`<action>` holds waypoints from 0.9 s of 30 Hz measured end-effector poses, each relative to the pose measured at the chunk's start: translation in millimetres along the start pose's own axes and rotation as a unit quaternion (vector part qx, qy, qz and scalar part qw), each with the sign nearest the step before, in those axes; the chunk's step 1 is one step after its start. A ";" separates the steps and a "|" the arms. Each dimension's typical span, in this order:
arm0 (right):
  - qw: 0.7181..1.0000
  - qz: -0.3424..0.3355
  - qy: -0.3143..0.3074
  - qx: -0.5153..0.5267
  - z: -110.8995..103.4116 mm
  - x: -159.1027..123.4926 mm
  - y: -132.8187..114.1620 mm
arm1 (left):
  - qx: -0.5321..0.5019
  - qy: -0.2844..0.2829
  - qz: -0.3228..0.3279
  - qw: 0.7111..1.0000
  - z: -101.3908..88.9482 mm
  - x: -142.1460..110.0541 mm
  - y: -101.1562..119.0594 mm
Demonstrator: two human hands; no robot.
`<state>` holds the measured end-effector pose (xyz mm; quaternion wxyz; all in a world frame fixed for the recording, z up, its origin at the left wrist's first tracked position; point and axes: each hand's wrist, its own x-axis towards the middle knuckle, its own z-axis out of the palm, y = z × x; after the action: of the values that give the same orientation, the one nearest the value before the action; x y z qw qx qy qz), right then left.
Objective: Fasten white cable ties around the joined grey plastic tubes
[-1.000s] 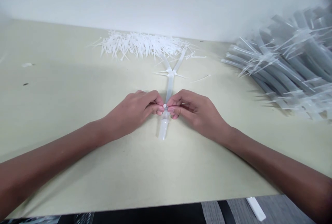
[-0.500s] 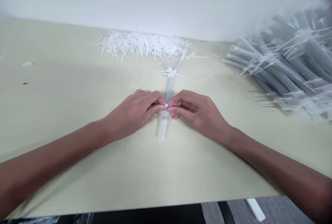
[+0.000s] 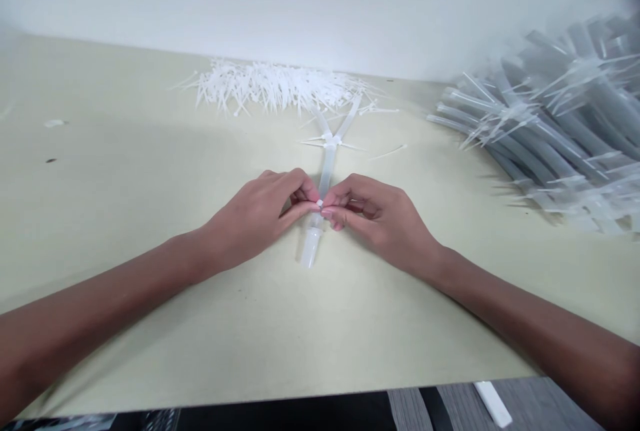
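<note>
A translucent Y-shaped tube assembly lies on the table, its two branches pointing away from me and zip ties around the fork. Over its stem, near the wider end piece, both hands meet at the white head of a zip tie. My left hand pinches the zip tie from the left between thumb and forefinger. From the right, my right hand pinches it too, its fingertips almost touching those of the left. The fingers hide most of the tie and part of the stem.
A heap of white zip ties lies along the wall. One loose zip tie rests right of the fork. Finished-looking tube assemblies are piled at the right. A white scrap lies at the left.
The tube's near end has swung slightly left. Both hands stay pinched at the zip tie, the fingertips now a little closer together.
</note>
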<state>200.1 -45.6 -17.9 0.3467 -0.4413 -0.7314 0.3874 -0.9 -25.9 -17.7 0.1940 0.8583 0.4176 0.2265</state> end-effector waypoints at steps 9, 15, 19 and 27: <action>0.999 0.013 0.022 0.035 1.5 -0.4 -2.6 | -0.009 -0.007 -0.020 1.000 -0.4 2.3 -0.3; 0.999 -0.012 0.015 0.029 0.9 0.9 -1.1 | -0.055 -0.015 -0.036 0.998 -1.8 3.3 2.6; 0.999 -0.013 0.008 0.036 0.1 2.4 -0.8 | -0.094 -0.032 -0.050 0.994 -3.8 2.9 4.4; 0.999 0.007 -0.016 0.037 -3.0 2.4 -4.6 | -0.112 -0.040 -0.054 0.991 -7.3 2.5 6.4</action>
<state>200.0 -44.0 -12.2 0.3486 -0.4271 -0.7187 0.4236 0.4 -26.5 -7.8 0.3175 0.8156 0.4271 0.2272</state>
